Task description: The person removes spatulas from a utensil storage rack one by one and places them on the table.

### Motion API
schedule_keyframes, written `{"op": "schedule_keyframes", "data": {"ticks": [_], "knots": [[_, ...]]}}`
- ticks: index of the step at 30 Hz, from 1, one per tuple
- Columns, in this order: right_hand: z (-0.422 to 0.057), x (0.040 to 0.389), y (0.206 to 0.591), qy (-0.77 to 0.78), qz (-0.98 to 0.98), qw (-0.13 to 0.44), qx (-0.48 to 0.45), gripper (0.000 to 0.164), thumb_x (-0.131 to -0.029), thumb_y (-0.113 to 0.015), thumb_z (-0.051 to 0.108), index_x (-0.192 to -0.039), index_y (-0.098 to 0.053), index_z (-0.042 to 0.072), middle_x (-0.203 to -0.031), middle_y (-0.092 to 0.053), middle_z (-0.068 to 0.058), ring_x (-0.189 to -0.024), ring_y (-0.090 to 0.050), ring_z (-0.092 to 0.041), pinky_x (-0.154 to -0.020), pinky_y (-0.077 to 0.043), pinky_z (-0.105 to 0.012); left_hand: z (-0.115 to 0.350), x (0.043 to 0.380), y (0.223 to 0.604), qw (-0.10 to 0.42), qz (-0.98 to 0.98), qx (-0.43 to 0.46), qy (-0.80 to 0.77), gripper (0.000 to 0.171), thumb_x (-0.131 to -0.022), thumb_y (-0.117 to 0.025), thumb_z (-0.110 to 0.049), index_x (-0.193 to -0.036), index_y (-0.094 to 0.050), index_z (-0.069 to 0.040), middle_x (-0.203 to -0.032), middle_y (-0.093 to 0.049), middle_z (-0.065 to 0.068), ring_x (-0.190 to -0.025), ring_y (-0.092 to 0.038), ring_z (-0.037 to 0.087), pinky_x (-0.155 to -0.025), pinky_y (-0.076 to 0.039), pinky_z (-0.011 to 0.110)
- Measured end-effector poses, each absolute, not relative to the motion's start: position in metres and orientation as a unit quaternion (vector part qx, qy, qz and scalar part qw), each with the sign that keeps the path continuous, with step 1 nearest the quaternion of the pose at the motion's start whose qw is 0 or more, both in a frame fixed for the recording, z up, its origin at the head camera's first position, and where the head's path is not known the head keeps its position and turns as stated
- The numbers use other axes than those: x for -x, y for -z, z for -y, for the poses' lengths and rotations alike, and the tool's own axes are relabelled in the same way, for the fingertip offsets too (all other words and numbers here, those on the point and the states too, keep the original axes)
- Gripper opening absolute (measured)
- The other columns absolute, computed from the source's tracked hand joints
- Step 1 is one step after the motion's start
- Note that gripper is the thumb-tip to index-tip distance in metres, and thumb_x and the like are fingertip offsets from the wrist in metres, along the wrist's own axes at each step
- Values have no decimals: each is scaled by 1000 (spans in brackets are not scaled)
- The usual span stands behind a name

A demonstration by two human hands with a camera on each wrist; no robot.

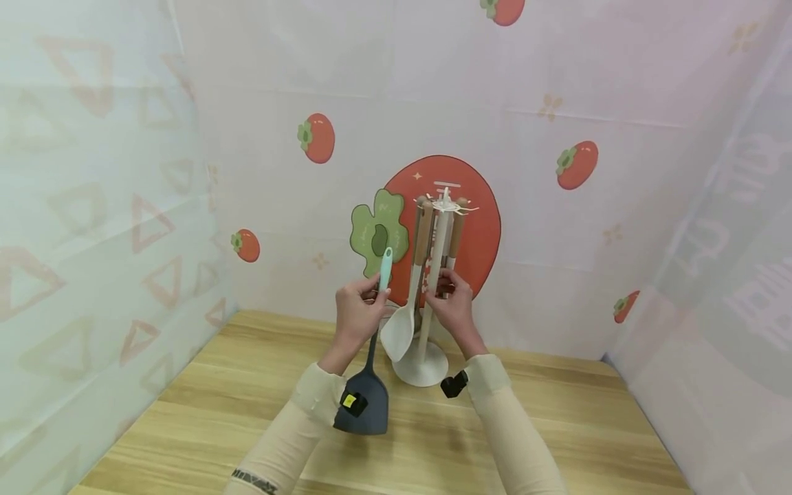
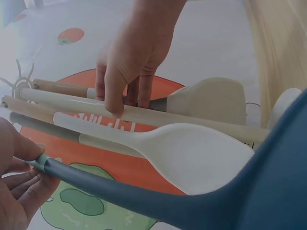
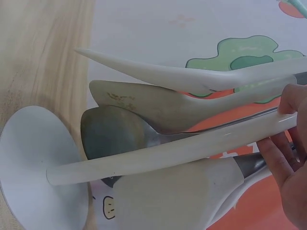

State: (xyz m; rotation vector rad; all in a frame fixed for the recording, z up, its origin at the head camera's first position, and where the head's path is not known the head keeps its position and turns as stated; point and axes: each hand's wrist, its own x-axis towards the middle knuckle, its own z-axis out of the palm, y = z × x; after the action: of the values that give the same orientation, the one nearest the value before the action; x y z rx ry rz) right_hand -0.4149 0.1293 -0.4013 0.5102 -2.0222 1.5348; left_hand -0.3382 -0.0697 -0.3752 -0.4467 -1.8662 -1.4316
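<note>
My left hand (image 1: 357, 309) pinches a dark blue spatula (image 1: 374, 409) by its mint-green handle, with the blade hanging down just above the table or touching it; I cannot tell which. To the right stands a white utensil rack (image 1: 421, 371) with a round base and hooks at the top. My right hand (image 1: 456, 311) grips the rack's pole (image 3: 144, 158) between thumb and fingers. A white spoon (image 2: 196, 155) with a wooden handle end hangs on the side facing my left hand. Behind the pole hang a beige spatula (image 3: 144, 103), a dark-bladed turner (image 3: 112, 132) and a wide beige turner (image 2: 211, 103).
The rack stands on a wood-grain table (image 1: 526, 426) near its back edge. Behind it hangs a pale backdrop (image 1: 433, 89) printed with tomatoes. Pale printed sheets (image 1: 93, 206) enclose the left and right sides.
</note>
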Motion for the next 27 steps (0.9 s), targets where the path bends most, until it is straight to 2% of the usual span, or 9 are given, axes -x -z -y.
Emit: {"op": "schedule_keyframes", "data": {"ticks": [5,11,20,27], "knots": [[-128,414,402,-569,752,274,-189,29,-84,-72,-7,-112,-68,0,-94,-68,-19,-81,-64,-26,-70,-59,-36,74,340,383,362,726,173,558,36,-85,-75,7,-121,-70,8,-96,-75,25,-74,-76,32,-67,-63,28],[-129,413,401,-572,746,282,-189,31,-82,-72,-9,-111,-69,-2,-94,-68,-22,-81,-64,-32,-70,-59,-41,80,341,389,341,729,154,572,33,-86,-74,8,-119,-72,7,-98,-76,23,-77,-77,31,-69,-62,27],[-129,412,401,-577,745,284,-180,29,-82,-72,-6,-110,-68,-1,-93,-68,-18,-78,-61,-22,-68,-57,-35,89,343,400,345,732,154,567,33,-83,-75,11,-116,-71,11,-96,-75,27,-76,-76,34,-66,-62,26],[-130,412,401,-587,739,273,-187,29,-84,-74,-6,-112,-68,-4,-97,-67,-24,-84,-62,-35,-72,-56,-40,92,343,409,334,737,147,569,34,-83,-75,10,-117,-70,13,-96,-75,27,-77,-76,34,-66,-62,24]]}}
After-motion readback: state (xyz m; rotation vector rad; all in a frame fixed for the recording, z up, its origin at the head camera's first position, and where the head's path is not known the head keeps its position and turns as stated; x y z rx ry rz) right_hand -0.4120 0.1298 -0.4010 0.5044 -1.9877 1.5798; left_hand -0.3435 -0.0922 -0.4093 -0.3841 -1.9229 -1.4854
